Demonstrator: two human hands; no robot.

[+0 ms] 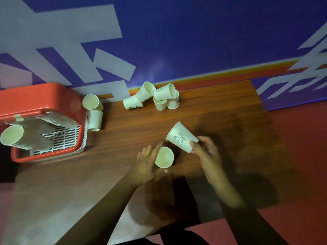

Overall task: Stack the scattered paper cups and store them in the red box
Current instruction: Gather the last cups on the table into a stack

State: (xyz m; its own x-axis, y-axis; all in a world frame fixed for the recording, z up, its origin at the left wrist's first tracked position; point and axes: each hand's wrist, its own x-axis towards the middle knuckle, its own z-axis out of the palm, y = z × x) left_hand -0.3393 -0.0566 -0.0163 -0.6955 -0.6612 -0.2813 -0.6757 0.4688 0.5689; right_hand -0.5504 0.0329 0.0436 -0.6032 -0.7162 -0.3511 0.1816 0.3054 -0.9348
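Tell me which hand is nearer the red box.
Left. The left hand, holding a cup, is closer to the red box; the right hand is farther right.

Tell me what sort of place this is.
Probably a staged indoor work area rather than a home: a wooden table stands against a blue wall painted with large pale graphics, over a red floor. Paper cups lie scattered beside a red box.

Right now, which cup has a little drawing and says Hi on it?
The cup in the right hand, tilted above the table: cup with the drawing. The left hand's cup shows only its plain inside.
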